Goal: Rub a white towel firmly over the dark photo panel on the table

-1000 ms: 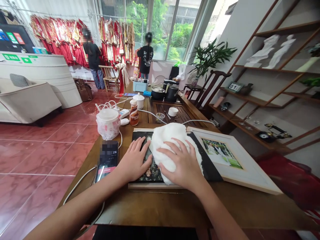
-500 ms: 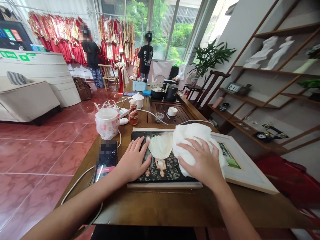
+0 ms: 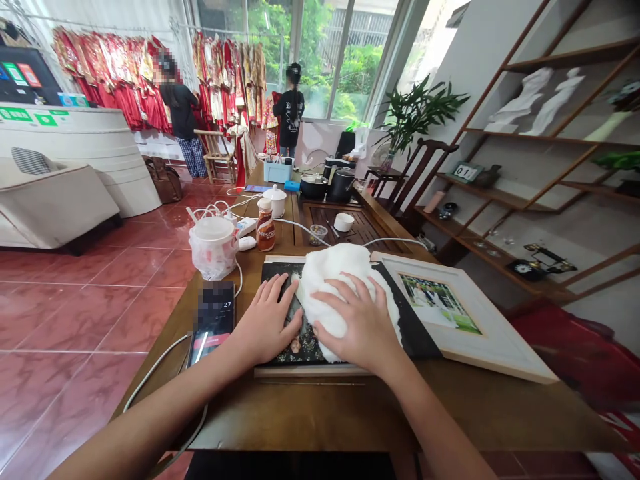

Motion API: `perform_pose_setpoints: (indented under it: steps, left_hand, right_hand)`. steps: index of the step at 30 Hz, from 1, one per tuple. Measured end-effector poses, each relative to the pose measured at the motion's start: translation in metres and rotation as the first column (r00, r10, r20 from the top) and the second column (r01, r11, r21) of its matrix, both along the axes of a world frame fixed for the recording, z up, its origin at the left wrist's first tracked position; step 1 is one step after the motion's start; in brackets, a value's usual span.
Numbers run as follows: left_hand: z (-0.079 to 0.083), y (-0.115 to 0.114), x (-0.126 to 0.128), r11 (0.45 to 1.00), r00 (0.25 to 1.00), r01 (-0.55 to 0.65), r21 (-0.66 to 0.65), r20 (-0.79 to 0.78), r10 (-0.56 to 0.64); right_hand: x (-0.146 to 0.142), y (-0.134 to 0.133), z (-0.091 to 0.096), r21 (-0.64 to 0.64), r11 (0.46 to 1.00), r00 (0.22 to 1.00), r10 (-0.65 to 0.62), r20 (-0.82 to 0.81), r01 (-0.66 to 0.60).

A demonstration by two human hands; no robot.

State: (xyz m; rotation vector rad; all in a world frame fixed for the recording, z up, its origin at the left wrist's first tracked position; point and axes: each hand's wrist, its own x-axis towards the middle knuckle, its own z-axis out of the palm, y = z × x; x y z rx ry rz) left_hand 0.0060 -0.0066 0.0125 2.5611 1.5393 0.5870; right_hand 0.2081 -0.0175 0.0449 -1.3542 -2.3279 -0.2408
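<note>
Here we go: the right hand [image 3: 357,327] is pressing down on a white cloth [image 3: 333,300], fingers spread wide, flat on top and not gripping. The left hand [image 3: 267,320] sits open on a dark photo board [image 3: 305,347], fingertips just beside the cloth, holding nothing. That cloth covers most of the board, right in front of the person on the wooden table [image 3: 300,413]. At 3 o'clock, a framed photo [image 3: 463,313] lies touching the board; at 9 o'clock, a phone [image 3: 214,317]; at 11 o'clock, a bagged cup [image 3: 213,257].
</note>
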Motion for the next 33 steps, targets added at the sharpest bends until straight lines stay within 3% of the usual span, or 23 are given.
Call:
perform_pose_setpoints:
  steps: [12,19,26,30,33]
  left_hand:
    - [0.001,0.000,-0.006,1.000,1.000,-0.001,-0.016,-0.005,0.001]
    - [0.001,-0.001,-0.003,1.000,1.000,0.003,-0.016,-0.024,-0.003]
    - [0.002,-0.003,0.002,1.000,1.000,0.004,-0.017,-0.004,-0.004]
    - [0.003,-0.003,0.001,1.000,1.000,0.006,-0.027,-0.019,-0.007]
    - [0.003,-0.003,0.000,1.000,0.999,0.005,-0.021,-0.035,-0.005]
  right_hand:
    - [0.072,0.011,-0.011,0.113,0.969,0.972,-0.229,0.058,0.221]
    - [0.043,0.007,-0.006,0.112,0.969,0.974,-0.225,0.020,0.221]
    - [0.004,0.004,-0.003,0.020,0.999,0.999,-0.040,0.003,0.040]
    - [0.002,0.005,-0.002,-0.020,0.999,1.000,0.026,0.005,-0.026]
    - [0.013,0.007,-0.001,-0.010,1.000,1.000,0.004,0.025,-0.004]
